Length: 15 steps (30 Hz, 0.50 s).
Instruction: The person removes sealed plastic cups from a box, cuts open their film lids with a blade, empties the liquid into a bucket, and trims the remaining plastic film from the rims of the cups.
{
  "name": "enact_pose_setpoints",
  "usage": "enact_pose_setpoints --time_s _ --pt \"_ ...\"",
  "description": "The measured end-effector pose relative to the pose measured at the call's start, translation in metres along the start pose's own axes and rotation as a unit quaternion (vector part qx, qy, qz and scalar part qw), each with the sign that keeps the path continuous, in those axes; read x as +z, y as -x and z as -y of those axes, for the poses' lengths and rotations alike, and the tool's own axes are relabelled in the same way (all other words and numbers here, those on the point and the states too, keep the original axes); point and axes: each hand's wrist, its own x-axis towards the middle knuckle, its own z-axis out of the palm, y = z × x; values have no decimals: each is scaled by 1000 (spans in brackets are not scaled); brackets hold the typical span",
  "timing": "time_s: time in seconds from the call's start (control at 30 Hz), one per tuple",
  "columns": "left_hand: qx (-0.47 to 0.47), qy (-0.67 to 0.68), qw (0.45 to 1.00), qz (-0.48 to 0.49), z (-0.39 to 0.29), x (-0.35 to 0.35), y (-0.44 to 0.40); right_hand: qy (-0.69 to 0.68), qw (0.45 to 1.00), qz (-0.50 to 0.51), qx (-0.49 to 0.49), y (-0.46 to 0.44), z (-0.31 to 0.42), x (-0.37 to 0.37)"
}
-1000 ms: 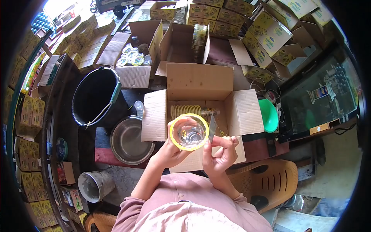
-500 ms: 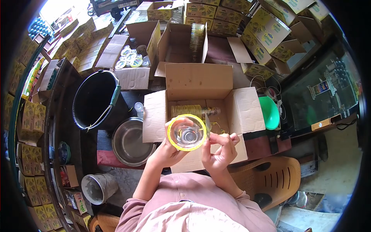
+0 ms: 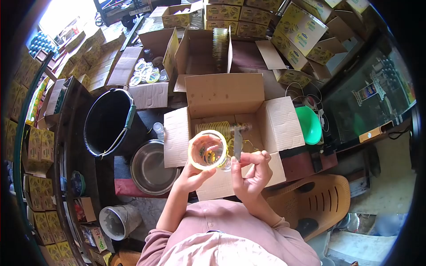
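Observation:
My left hand (image 3: pixel 191 178) is closed around a clear plastic cup (image 3: pixel 205 153) with a yellow rim. The cup is tilted, its mouth facing me and its base pointing to the right. A thin grey blade (image 3: pixel 238 145) stands upright in the pinched fingers of my right hand (image 3: pixel 252 176), just right of the cup and apart from its rim. Below both hands an open cardboard box (image 3: pixel 225 94) holds a lying stack of yellow-rimmed cups (image 3: pixel 212 128). Thin yellow strips (image 3: pixel 249 145) lie in the box near the blade.
A black bucket (image 3: pixel 91 128) and a steel basin (image 3: pixel 153 189) stand to the left. Behind are an open box of lidded cups (image 3: pixel 151 98) and one with a tall cup stack (image 3: pixel 220 51). A green bowl (image 3: pixel 307 125) and orange chair (image 3: pixel 326 201) are right.
My left hand has tipped the cup, so its base now points right. My right hand has brought the blade away from the rim, its flat side showing. The view has shifted slightly.

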Motion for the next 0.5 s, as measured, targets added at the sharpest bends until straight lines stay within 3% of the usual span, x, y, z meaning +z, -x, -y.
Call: enact_pose_setpoints --time_s 0.5 --pt "12 -47 999 -16 0 8 -3 33 999 -7 -39 4 0 4"
